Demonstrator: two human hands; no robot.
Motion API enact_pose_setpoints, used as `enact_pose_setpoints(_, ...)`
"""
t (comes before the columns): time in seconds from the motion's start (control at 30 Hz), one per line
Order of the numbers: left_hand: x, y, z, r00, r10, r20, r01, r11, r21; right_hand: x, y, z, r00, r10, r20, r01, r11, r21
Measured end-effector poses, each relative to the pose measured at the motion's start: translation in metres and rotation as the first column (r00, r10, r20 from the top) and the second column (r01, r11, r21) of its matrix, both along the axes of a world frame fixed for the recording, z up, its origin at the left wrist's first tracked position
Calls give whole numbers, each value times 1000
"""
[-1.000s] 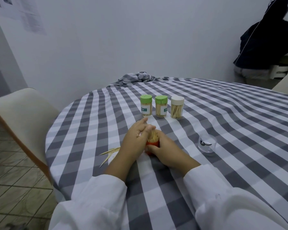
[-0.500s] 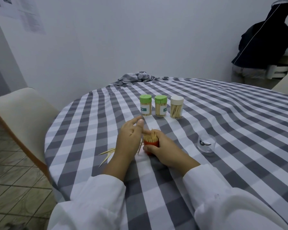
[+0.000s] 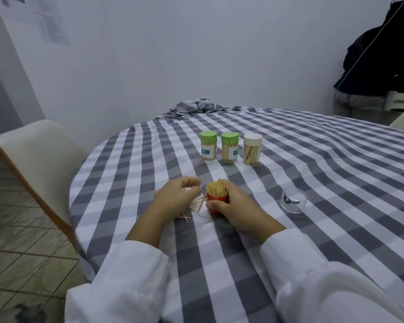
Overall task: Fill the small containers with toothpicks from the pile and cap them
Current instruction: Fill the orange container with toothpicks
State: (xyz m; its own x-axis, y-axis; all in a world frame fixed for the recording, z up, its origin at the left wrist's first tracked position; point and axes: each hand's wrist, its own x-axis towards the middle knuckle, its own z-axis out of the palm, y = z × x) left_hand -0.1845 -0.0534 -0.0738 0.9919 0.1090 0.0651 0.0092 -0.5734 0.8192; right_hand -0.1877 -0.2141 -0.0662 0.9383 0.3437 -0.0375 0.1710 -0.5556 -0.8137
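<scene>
The red container (image 3: pixel 217 201) stands upright on the checked table (image 3: pixel 313 183), packed with toothpicks (image 3: pixel 216 188) that stick out of its top. The right hand (image 3: pixel 237 209) grips it from the side. Just left, the left hand (image 3: pixel 179 197) curls over loose toothpicks (image 3: pixel 197 202), seemingly pinching some. Farther back stand three capped jars (image 3: pixel 230 147); a clear cap (image 3: pixel 293 201) lies to the right.

white wall (image 3: pixel 196 54) | tiled floor (image 3: pixel 21 241) | cream chair (image 3: pixel 37 155) | checked tablecloth (image 3: pixel 313 183)
</scene>
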Motion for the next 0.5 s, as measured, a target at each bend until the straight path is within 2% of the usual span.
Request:
enact_pose_setpoints(0.07, -2, 3, -3, 998, -23, -65, 45, 928, 371, 1, 0, 0, 1000, -7, 9, 7, 1000, -12)
enact_pose_setpoints(0.1, -2, 2, -4, 998, -35, -59, 58, 886, 460, 1, 0, 0, 1000, -8, 13, 8, 1000, -18)
enact_pose_setpoints(0.17, -2, -2, -4, 998, -57, -28, 63, 860, 506, 0, 1, 0, 1000, -9, 16, 9, 1000, -24)
enact_pose_setpoints(0.27, 0, 4, 3, 1000, 3, 4, -5, 817, 576, 0, 0, 0, 1000, -13, 11, 14, 999, -30)
enact_pose_setpoints(0.4, 0, 20, 20, 993, -14, -116, 94, 688, 719, -1, -1, 1, 1000, -5, 1, 5, 1000, -22)
enact_pose_setpoints(0.5, -4, 35, 28, 984, -28, -175, 132, 774, 620, -1, -1, 1, 1000, 3, 2, -3, 1000, -15)
